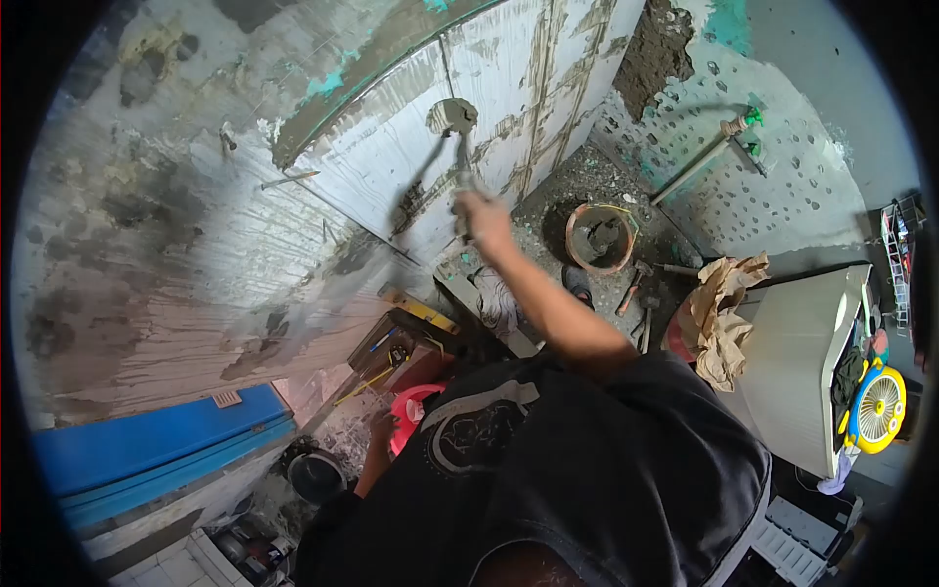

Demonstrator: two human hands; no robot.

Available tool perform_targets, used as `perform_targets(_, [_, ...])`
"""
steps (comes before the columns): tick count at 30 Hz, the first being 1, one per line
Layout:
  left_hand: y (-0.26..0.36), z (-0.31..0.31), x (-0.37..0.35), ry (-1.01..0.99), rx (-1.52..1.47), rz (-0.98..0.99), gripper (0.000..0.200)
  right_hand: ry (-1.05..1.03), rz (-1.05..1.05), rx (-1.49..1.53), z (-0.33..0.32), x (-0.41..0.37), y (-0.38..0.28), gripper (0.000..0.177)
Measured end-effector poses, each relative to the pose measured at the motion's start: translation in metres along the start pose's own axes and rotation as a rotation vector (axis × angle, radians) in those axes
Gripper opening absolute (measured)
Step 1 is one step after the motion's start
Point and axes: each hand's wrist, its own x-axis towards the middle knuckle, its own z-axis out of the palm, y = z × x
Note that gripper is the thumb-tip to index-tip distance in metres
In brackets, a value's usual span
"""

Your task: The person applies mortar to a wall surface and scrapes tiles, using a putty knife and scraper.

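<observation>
My right hand (479, 223), blurred by motion, is raised to the wall with its fingers closed round the handle of a trowel (464, 161). Grey mortar (452, 116) shows at the trowel's far end, against the white tiles (391, 137) streaked with cement. Low on the left, my left hand (380, 430) grips the side of a pink-red bowl (419, 399) close to my body. The bowl's lower part is hidden behind my dark shirt.
On the rubble-strewn floor stands a round bucket (572, 245) with mortar inside, beside a hammer (629, 293). A yellow spirit level (421, 311) and tape measure (397, 355) lie left. A pipe with a tap (694, 168), crumpled brown paper (722, 318) and nails (290, 180) jut out.
</observation>
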Motion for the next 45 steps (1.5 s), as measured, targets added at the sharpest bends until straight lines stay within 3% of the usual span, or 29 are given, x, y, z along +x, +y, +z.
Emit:
perform_targets(2, [0.024, 0.003, -0.013, 0.016, 0.009, 0.062, 0.037, -0.015, 0.148, -0.004, -0.033, 0.026, 0.002, 0.02])
perform_targets(3, [0.019, 0.005, -0.007, 0.015, -0.005, 0.051, 0.036, -0.132, 0.238, 0.16, -0.051, 0.045, 0.007, 0.023])
perform_targets(5, [0.014, 0.008, -0.005, 0.011, -0.018, 0.043, 0.036, -0.169, 0.258, 0.298, -0.058, 0.063, -0.007, 0.025])
perform_targets(8, [0.007, 0.012, -0.003, -0.003, -0.008, 0.019, 0.036, -0.237, 0.231, 0.377, -0.051, 0.086, -0.027, 0.026])
perform_targets(12, [-0.007, 0.013, -0.001, -0.018, 0.004, -0.017, 0.036, -0.288, 0.101, 0.408, -0.01, 0.053, -0.072, 0.013])
perform_targets(15, [-0.014, 0.013, 0.002, -0.029, 0.007, -0.03, 0.036, -0.314, -0.039, 0.322, 0.003, 0.021, -0.085, 0.026])
perform_targets(16, [-0.016, 0.012, 0.003, -0.031, 0.003, -0.032, 0.036, -0.201, -0.066, 0.231, 0.011, 0.014, -0.085, 0.021])
perform_targets(19, [-0.014, 0.008, 0.005, -0.029, 0.007, -0.029, 0.036, 0.041, -0.337, -0.051, 0.044, 0.042, -0.043, 0.022])
perform_targets(21, [-0.009, 0.007, 0.006, -0.028, 0.011, -0.013, 0.036, 0.017, -0.512, -0.317, 0.072, 0.045, -0.017, 0.039])
perform_targets(23, [-0.001, 0.004, 0.007, -0.018, 0.008, 0.006, 0.036, 0.057, -0.642, -0.293, 0.078, 0.027, -0.003, 0.032])
perform_targets(25, [0.005, 0.003, 0.007, -0.012, 0.003, 0.024, 0.035, 0.053, -0.622, -0.261, 0.075, 0.019, -0.001, 0.029])
perform_targets(27, [0.009, 0.001, 0.008, -0.008, -0.002, 0.038, 0.035, 0.006, -0.462, -0.227, 0.051, 0.016, -0.014, 0.03])
perform_targets(28, [0.011, 0.001, 0.007, -0.008, -0.001, 0.043, 0.035, 0.063, -0.478, -0.234, 0.047, 0.021, -0.026, 0.028])
perform_targets(31, [0.014, 0.001, 0.005, -0.015, 0.006, 0.041, 0.035, -0.042, -0.473, -0.163, 0.059, 0.051, -0.033, 0.027])
perform_targets(32, [0.015, 0.001, 0.005, -0.018, 0.009, 0.04, 0.035, -0.049, -0.593, -0.249, 0.069, 0.05, -0.025, 0.029])
perform_targets(35, [0.01, 0.002, 0.007, -0.034, 0.02, 0.02, 0.035, 0.003, -0.637, -0.366, 0.076, 0.016, -0.016, 0.05])
perform_targets(39, [0.006, 0.005, 0.009, -0.045, 0.038, 0.008, 0.035, -0.005, -0.48, -0.285, 0.057, 0.023, -0.044, 0.056])
perform_targets(41, [0.009, 0.008, 0.01, -0.047, 0.041, 0.011, 0.035, -0.071, -0.517, -0.221, 0.066, 0.048, -0.043, 0.056])
perform_targets(43, [0.014, 0.007, 0.011, -0.043, 0.04, 0.014, 0.035, -0.018, -0.728, -0.369, 0.087, 0.03, -0.035, 0.059])
perform_targets(44, [0.015, 0.007, 0.012, -0.043, 0.041, 0.016, 0.035, -0.009, -0.71, -0.519, 0.09, 0.024, -0.028, 0.065])
perform_targets(45, [0.015, 0.006, 0.013, -0.038, 0.041, 0.018, 0.035, -0.038, -0.633, -0.435, 0.083, 0.018, -0.024, 0.065])
